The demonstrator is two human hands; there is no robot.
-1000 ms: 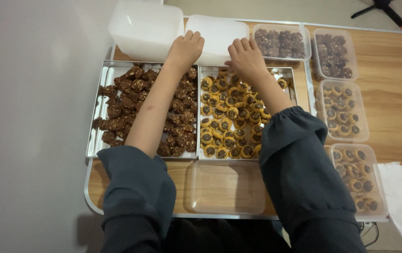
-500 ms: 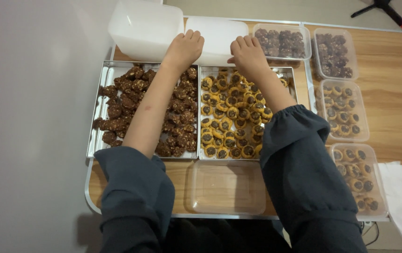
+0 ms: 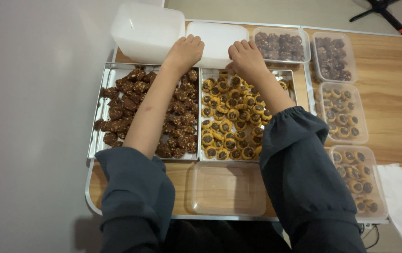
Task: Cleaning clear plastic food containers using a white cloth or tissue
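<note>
From my remote seat I see both hands reach to the far edge of the table: the left hand [image 3: 185, 52] and right hand [image 3: 245, 58] each rest curled on the near rim of a white rectangular container [image 3: 217, 41], fingers pressed together and folded over it. The container lies straight ahead of the fingers, its long axis running left to right, just beyond the tray of yellow tartlets [image 3: 285, 75]; both hands are equally near
</note>
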